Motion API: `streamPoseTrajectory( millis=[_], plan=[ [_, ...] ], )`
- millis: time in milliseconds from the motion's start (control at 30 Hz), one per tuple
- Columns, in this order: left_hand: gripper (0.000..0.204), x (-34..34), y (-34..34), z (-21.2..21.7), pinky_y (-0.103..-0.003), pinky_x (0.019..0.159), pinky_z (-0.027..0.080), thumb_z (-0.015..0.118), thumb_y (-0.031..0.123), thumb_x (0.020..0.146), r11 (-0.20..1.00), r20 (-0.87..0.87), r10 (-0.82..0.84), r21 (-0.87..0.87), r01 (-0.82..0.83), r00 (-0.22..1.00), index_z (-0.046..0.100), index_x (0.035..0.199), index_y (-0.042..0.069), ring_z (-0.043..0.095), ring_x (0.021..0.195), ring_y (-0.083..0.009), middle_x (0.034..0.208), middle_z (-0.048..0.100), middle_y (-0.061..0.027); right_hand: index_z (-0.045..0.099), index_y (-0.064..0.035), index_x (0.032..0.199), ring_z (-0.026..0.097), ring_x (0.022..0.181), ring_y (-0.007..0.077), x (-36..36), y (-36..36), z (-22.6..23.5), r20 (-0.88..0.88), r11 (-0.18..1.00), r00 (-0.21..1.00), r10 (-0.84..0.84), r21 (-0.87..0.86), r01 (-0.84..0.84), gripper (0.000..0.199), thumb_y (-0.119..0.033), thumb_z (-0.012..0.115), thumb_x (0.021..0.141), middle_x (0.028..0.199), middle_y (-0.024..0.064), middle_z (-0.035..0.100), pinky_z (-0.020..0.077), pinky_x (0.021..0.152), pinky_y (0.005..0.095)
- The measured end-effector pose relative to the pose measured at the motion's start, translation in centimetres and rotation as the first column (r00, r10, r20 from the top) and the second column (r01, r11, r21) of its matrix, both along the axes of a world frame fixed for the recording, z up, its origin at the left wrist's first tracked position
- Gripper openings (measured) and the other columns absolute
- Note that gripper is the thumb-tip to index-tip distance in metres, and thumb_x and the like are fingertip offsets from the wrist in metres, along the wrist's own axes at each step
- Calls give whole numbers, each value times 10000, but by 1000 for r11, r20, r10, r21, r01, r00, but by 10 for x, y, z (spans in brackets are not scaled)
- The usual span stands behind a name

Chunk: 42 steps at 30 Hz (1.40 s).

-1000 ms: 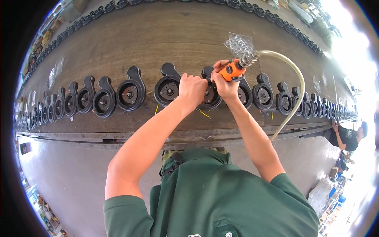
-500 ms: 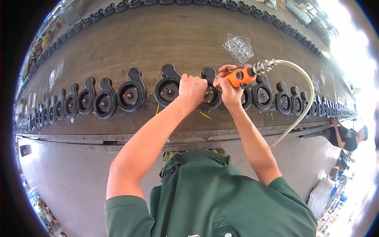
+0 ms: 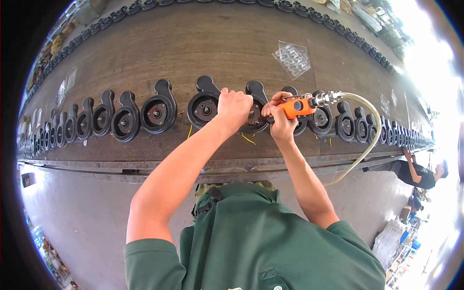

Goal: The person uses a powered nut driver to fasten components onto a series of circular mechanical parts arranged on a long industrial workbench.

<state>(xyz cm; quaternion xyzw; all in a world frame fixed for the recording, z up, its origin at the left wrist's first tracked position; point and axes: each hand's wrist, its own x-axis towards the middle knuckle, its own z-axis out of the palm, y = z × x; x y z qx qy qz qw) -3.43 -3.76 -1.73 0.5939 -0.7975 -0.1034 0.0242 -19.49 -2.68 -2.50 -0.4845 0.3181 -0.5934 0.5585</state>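
My right hand (image 3: 280, 121) grips an orange air tool (image 3: 296, 107) lying almost level, its metal fitting and pale hose (image 3: 368, 140) leading off to the right. My left hand (image 3: 233, 107) is closed on a black round housing (image 3: 254, 111) in a long row of such black parts on the wooden bench (image 3: 217, 43). The tool's tip points at that same housing, hidden behind my hands. Another black housing (image 3: 203, 107) sits just left of my left hand.
More black housings (image 3: 157, 111) run along the bench to both sides and along its far edge. A clear plastic bag of small parts (image 3: 291, 58) lies on the bench beyond my hands. Another person (image 3: 420, 171) works at the right, below the bench edge.
The air tool has tipped from pointing up toward the bag down to nearly level, and the hose has swung lower to the right. My left hand has stayed on the housing.
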Motion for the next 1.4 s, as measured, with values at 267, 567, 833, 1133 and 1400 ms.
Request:
streamPoseTrajectory(
  millis=[267, 567, 833, 1133, 1400],
  plan=[
    [292, -1, -1, -5, -400, 836, 474, 872, 195, 627, 998, -29, 41, -39, -42, 999, 762, 894, 156, 722, 871, -254, 845, 742, -76, 477, -11, 1050, 535, 671, 146, -2, 3, 1, -55, 999, 998, 43, -2, -43, 195, 31, 489, 860, 758, 49, 535, 494, 673, 334],
    [229, -2, 2, -6, -394, 820, 484, 843, 196, 657, 996, -12, 21, -88, -22, 1000, 720, 837, 124, 719, 855, -278, 823, 731, -89, 533, -6, 1023, 575, 681, 84, 8, 8, -7, -110, 986, 983, 144, -73, -152, 211, 68, 606, 840, 799, 37, 591, 488, 607, 242],
    [261, 0, -2, -4, -407, 834, 493, 850, 202, 648, 998, -70, 46, -38, -48, 996, 709, 848, 113, 720, 875, -288, 850, 735, -99, 552, -4, 1056, 550, 700, 68, 6, 4, -14, -256, 984, 964, 71, -142, -111, 234, 55, 608, 837, 796, 16, 589, 464, 644, 233],
    [344, 5, 51, -1, -447, 918, 487, 796, 101, 769, 899, -673, 158, -206, -387, 723, 693, 1091, 41, 594, 1053, -314, 1097, 631, -116, 540, 42, 1105, 590, 705, 108, 1, 9, 0, -232, 995, 972, 46, -79, -66, 261, 12, 571, 847, 769, 34, 596, 491, 673, 257],
    [662, -46, 106, -13, -459, 950, 470, 744, 109, 861, 710, -832, 551, 426, -561, 65, 346, 1354, -82, 523, 1105, -398, 1232, 433, -258, 474, 57, 1110, 525, 631, 170, 21, -8, 28, -107, 991, 994, 0, -136, -15, 292, 5, 528, 827, 715, 73, 519, 499, 634, 355]
  ],
)
